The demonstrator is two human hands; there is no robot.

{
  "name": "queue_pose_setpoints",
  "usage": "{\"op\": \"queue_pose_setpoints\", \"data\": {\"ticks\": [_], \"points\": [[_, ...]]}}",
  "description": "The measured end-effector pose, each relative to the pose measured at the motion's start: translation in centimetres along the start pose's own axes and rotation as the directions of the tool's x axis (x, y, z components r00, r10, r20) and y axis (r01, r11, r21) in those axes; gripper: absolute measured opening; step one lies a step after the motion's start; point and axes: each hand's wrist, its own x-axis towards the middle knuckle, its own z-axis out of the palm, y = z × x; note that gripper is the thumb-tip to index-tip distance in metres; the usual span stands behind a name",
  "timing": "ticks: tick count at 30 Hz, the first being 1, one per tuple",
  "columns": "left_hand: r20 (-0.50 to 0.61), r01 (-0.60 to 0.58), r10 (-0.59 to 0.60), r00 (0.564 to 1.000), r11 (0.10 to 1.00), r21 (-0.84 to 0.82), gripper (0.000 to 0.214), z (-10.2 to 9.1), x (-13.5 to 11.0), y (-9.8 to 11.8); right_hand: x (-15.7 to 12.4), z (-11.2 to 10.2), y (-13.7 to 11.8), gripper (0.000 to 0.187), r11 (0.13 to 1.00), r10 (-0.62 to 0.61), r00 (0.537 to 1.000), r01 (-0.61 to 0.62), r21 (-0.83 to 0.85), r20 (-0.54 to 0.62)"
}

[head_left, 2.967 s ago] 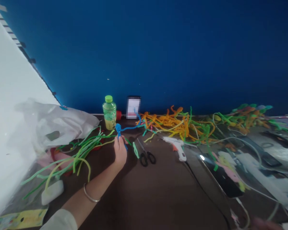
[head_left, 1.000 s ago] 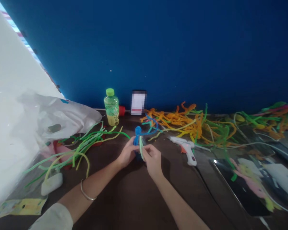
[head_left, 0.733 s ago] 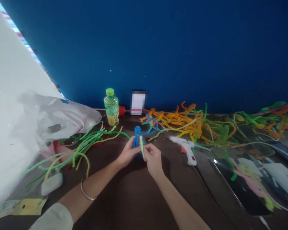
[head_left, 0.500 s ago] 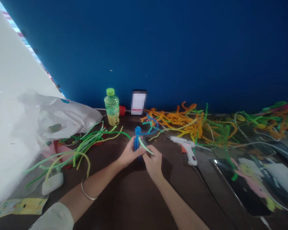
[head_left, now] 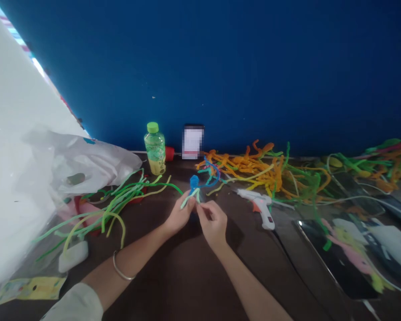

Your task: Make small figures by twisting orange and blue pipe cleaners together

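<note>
My left hand (head_left: 179,217) is closed around a small blue pipe-cleaner figure (head_left: 194,181), whose rounded coiled top sticks up above the fingers. A pale green pipe cleaner (head_left: 188,199) is bent across the front of the figure, one end slanting down over my left fingers. From the right, my right hand (head_left: 215,223) pinches at the other end of this pale strand, its fingertips close against the left ones. The figure's lower part is hidden by the fingers.
A white glue gun (head_left: 262,208) lies to the right, its cord trailing forward. Behind it spreads a heap of orange pipe-cleaner pieces (head_left: 247,165). Loose green pipe cleaners (head_left: 120,200), a bottle (head_left: 155,151) and a plastic bag (head_left: 103,160) are on the left. A tablet-like device (head_left: 337,263) lies right.
The pale green pipe cleaner, earlier running down right to my right hand, now bends over the figure toward the left. My right hand has shifted its fingertips closer to the figure.
</note>
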Motion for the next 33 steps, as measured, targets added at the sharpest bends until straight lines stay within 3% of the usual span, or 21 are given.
{"op": "queue_pose_setpoints", "data": {"ticks": [5, 19, 28, 33], "points": [[-0.066, 0.039, -0.037, 0.997, 0.999, 0.033, 0.047, 0.13, -0.13, 0.50, 0.17, -0.14, -0.45, 0.010, 0.998, -0.063, 0.998, 0.063, 0.001, 0.021], [-0.019, 0.058, -0.059, 0.998, 0.998, -0.028, 0.049, 0.08, -0.06, 0.05, 0.15, -0.15, -0.33, 0.011, 0.996, -0.081, 0.996, 0.081, -0.025, 0.021], [-0.092, 0.135, -0.139, 0.986, 0.990, -0.044, 0.051, 0.40, -0.29, 0.64, 0.18, -0.13, -0.15, 0.010, 0.996, -0.081, 0.997, 0.081, -0.042, 0.012], [-0.037, 0.144, -0.149, 0.988, 0.984, -0.105, 0.050, 0.28, -0.16, 0.17, 0.21, -0.17, -0.17, 0.014, 0.997, -0.059, 0.998, 0.060, -0.045, 0.029]]}}
